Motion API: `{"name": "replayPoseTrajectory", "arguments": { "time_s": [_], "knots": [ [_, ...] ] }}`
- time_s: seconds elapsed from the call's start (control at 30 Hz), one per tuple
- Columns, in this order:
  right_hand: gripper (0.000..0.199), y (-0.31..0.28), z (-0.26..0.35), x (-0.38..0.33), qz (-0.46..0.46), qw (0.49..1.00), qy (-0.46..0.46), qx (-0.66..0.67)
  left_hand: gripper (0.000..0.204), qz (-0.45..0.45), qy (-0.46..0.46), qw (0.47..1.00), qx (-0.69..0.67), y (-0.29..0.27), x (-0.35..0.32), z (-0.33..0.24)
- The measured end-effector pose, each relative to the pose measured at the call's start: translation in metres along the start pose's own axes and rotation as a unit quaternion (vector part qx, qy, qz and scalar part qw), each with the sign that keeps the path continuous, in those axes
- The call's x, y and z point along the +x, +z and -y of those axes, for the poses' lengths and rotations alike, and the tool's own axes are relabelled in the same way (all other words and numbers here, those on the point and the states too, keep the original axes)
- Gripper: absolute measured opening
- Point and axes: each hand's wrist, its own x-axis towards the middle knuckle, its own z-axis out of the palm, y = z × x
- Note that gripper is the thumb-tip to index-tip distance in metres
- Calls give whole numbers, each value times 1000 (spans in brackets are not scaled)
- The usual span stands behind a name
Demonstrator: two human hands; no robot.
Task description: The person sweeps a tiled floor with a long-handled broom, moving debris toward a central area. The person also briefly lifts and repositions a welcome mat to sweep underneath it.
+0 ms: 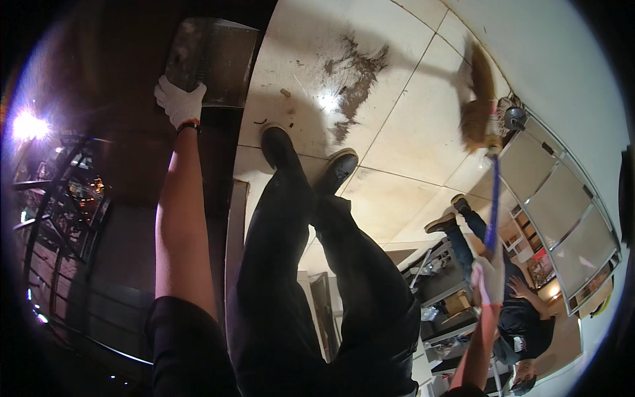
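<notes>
In a white glove, my left hand (182,100) is closed on the near edge of a flat, dark, squarish dustpan (228,63) at the upper left. My right hand (488,278), gloved too, wraps round the blue handle of a broom (495,198) at the right. The broom's brown bristles (477,106) point away from me by the wall, well apart from the dustpan. Between the two tools, a smear of dark dirt (357,83) lies on the pale tiled floor (410,142). A few small brown bits (285,92) are scattered nearer the dustpan.
My shoes (336,171) stand just short of the dirt. Another person (522,324) is at the lower right, legs near the broom handle. A metal-framed panel (562,205) leans along the right wall. Loaded shelves (450,298) stand behind me; a bright light (30,126) glares at left.
</notes>
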Motion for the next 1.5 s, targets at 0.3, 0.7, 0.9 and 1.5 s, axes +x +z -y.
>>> {"name": "replayPoseTrajectory", "arguments": {
  "time_s": [0.3, 0.7, 0.9, 1.5],
  "knots": [
    [101, 116, 23, -104, 143, 982, 81, 97, 110, 1, 14, 998, -58, 4, -3, 10],
    [66, 161, 88, -191, 237, 950, 174, 109, 118, -54, 76, 993, -72, 27, 10, 30],
    [68, 149, 107, -219, 207, 965, 135, 89, 118, -19, 49, 993, -108, 24, 14, 27],
    [72, 66, 44, -36, -15, 999, -20, -48, 111, -72, 46, 979, -185, 56, 33, 37]
  ]
}}
